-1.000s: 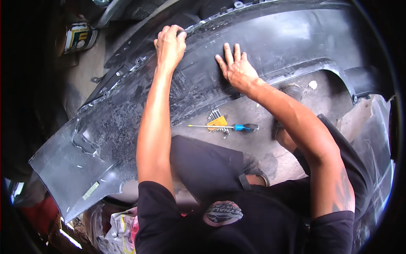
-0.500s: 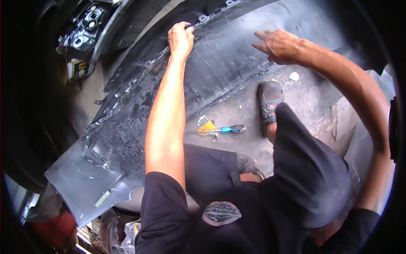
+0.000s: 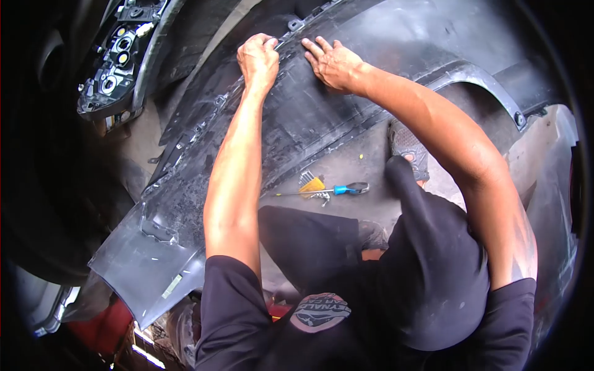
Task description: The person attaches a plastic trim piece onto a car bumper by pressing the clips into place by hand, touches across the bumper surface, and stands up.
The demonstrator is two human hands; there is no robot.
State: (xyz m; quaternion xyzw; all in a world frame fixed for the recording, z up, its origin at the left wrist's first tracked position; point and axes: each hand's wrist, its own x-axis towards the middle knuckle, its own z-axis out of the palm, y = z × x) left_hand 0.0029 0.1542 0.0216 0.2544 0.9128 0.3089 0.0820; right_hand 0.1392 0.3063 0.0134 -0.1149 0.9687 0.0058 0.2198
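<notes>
A long black car bumper cover [image 3: 365, 62] lies diagonally across the view, its surface scuffed and dusty. My left hand [image 3: 258, 60] is closed at its upper edge, fingers curled; whatever they hold is hidden or too small to name. To the right of it, my right hand [image 3: 334, 63] rests on the bumper with its fingers spread and nothing in them. Between my legs and the bumper, a blue-handled screwdriver [image 3: 351, 188] lies on the floor across a yellow holder [image 3: 312, 186] with hex keys.
A headlight assembly [image 3: 120, 62] stands at the upper left. My shoe [image 3: 408, 148] is on the floor near the bumper's lower edge. Clear plastic sheeting [image 3: 554, 167] lies at the right, and something red [image 3: 102, 328] shows at the lower left.
My right hand was lifted off to the right half a second ago and is now on the bumper, closer to my left hand. The view has shifted, showing more of the headlight.
</notes>
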